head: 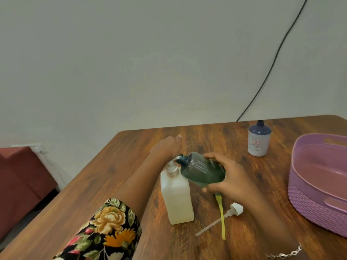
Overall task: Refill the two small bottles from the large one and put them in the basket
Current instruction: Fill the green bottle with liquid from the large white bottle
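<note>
Grips green bottle (202,169) round its belly with right hand (231,178). Probably light, slick plastic. Presses pump (171,166) with left hand (165,147), fingers hidden.

On your left arm you wear a sleeve (105,228) of black cloth printed with large flowers: ochre-yellow roses, an orange bloom, small pink and red buds, and green leaves with pale veins. Its hem ends on the forearm, well short of your left hand (167,145). Behind your right hand (231,175), at the wrist, sits a thin silver-coloured bracelet (287,253) of small links, partly cut off by the bottom edge of the view.
</note>
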`<action>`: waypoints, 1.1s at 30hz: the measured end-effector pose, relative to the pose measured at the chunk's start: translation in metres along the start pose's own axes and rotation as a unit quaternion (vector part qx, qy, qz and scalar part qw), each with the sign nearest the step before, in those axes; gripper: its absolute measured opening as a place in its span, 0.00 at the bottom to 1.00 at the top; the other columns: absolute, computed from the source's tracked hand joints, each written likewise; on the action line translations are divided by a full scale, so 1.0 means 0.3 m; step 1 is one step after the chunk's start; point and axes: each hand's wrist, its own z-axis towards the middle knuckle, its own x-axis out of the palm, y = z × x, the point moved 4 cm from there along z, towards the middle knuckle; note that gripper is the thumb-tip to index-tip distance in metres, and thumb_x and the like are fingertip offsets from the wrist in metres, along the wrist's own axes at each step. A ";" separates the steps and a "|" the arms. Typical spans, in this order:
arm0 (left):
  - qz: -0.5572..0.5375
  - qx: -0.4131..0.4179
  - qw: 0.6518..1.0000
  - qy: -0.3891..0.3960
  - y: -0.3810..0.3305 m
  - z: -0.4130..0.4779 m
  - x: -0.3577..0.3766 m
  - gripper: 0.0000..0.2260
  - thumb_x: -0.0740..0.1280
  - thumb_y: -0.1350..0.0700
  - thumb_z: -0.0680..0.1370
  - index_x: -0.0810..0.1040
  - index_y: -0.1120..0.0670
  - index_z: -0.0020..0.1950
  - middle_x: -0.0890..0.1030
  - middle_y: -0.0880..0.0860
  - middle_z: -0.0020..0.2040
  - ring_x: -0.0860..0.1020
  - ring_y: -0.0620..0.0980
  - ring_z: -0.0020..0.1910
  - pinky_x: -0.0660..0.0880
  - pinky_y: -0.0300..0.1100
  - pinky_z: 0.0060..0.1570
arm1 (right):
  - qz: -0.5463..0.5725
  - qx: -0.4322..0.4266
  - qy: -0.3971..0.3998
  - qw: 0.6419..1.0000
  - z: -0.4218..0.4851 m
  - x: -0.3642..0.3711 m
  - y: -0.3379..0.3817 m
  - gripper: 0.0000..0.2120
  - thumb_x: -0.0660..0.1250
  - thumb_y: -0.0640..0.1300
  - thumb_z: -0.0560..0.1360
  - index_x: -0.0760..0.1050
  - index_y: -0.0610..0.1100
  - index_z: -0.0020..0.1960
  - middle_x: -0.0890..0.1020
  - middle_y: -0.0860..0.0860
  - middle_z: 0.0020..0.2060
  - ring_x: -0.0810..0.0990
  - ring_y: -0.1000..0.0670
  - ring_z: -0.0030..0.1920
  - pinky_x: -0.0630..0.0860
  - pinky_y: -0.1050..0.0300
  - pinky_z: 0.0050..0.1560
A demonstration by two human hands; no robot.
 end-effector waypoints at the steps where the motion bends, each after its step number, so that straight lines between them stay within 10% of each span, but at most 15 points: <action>1: -0.001 0.000 1.000 0.000 -0.007 0.001 -0.018 0.26 0.44 0.46 0.84 0.75 0.63 0.60 0.77 0.62 0.61 0.74 0.57 0.59 0.68 0.49 0.61 | 0.004 0.001 0.001 1.000 0.000 -0.006 0.003 0.33 0.78 0.37 0.60 0.70 0.56 0.59 0.72 0.64 0.50 0.72 0.61 0.50 0.70 0.67 0.47; 5: -0.009 0.000 1.000 0.006 -0.026 0.017 -0.068 0.25 0.46 0.46 0.83 0.72 0.61 0.66 0.75 0.59 0.64 0.73 0.57 0.63 0.67 0.52 0.66 | -0.025 -0.003 -0.013 1.000 0.009 -0.026 0.009 0.34 0.78 0.38 0.59 0.71 0.55 0.61 0.75 0.58 0.54 0.73 0.56 0.54 0.74 0.57 0.54; 9: -0.007 -0.032 0.999 0.006 -0.006 0.027 -0.018 0.15 0.53 0.57 0.82 0.71 0.58 0.39 0.74 0.54 0.41 0.70 0.47 0.35 0.70 0.38 0.40 | -0.031 -0.001 -0.012 0.999 0.004 -0.021 0.007 0.35 0.78 0.39 0.59 0.71 0.54 0.62 0.75 0.57 0.54 0.73 0.55 0.54 0.74 0.55 0.54; 13: -0.033 -0.051 0.998 0.016 0.010 0.009 0.013 0.12 0.55 0.60 0.81 0.70 0.57 0.38 0.70 0.52 0.35 0.67 0.46 0.32 0.65 0.38 0.33 | -0.030 0.003 -0.005 1.000 0.006 -0.006 -0.005 0.35 0.78 0.39 0.59 0.71 0.54 0.63 0.74 0.57 0.55 0.73 0.55 0.54 0.73 0.57 0.53; 21: -0.074 -0.031 0.996 -0.034 0.010 -0.003 -0.038 0.13 0.53 0.58 0.81 0.71 0.59 0.40 0.73 0.54 0.37 0.70 0.50 0.35 0.70 0.43 0.40 | -0.036 0.004 -0.014 0.999 0.003 -0.009 0.013 0.35 0.78 0.41 0.60 0.70 0.54 0.64 0.74 0.57 0.56 0.73 0.55 0.56 0.73 0.56 0.56; 25: -0.039 -0.064 0.996 -0.057 0.021 -0.014 -0.086 0.15 0.55 0.58 0.82 0.73 0.64 0.63 0.77 0.62 0.60 0.75 0.62 0.60 0.71 0.51 0.58 | -0.047 -0.002 -0.015 0.999 0.002 -0.018 0.028 0.35 0.78 0.41 0.60 0.69 0.54 0.64 0.74 0.56 0.56 0.72 0.55 0.55 0.73 0.57 0.55; 30: 0.095 -0.075 0.988 -0.097 -0.008 -0.046 -0.063 0.08 0.59 0.59 0.80 0.71 0.56 0.40 0.73 0.51 0.36 0.71 0.47 0.33 0.66 0.38 0.33 | -0.032 0.007 -0.021 0.999 0.003 -0.016 0.025 0.34 0.78 0.40 0.60 0.71 0.53 0.62 0.75 0.56 0.55 0.73 0.54 0.55 0.74 0.55 0.55; 33: 0.135 -0.067 0.984 -0.092 -0.002 -0.046 -0.054 0.06 0.58 0.58 0.80 0.70 0.56 0.43 0.71 0.50 0.35 0.69 0.45 0.31 0.62 0.37 0.29 | -0.053 0.005 -0.012 0.999 0.005 -0.001 0.020 0.35 0.78 0.41 0.60 0.71 0.53 0.63 0.75 0.56 0.55 0.73 0.54 0.55 0.73 0.57 0.55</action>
